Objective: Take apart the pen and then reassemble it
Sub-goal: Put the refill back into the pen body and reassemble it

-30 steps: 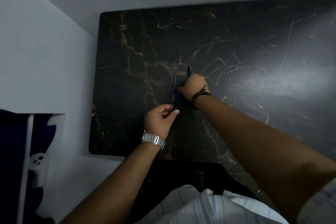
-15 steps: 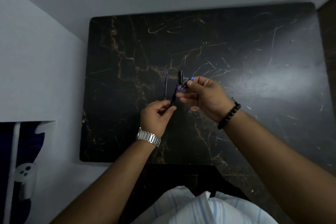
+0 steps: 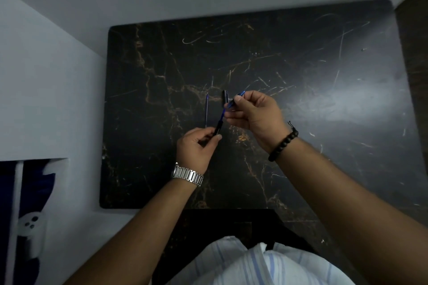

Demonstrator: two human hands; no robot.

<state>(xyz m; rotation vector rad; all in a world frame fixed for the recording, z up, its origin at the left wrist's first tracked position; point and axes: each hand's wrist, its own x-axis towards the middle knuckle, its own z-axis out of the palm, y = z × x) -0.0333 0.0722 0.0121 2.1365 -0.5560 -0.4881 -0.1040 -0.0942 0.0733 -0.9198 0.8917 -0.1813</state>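
Observation:
The pen is in pieces over a black marble table (image 3: 301, 146). My left hand (image 3: 196, 149), with a metal watch on the wrist, pinches the dark lower end of a blue and black pen part (image 3: 219, 124) that slants up to the right. My right hand (image 3: 256, 115), with a dark bead bracelet, holds a short blue pen part (image 3: 236, 99) between thumb and forefinger, just above the first part's upper end. A thin blue refill (image 3: 206, 110) lies on the table left of the hands. A black cap (image 3: 225, 97) lies behind my right fingers.
White walls run along the table's left and far sides. A dark opening with a white game controller (image 3: 31, 222) lies at the lower left. A dark chair edge and my striped shirt fill the bottom middle.
My right hand rose off the table with the short blue part and turned palm up. The view shifted, so the table sits lower and further left. In the last half second, both hands barely moved.

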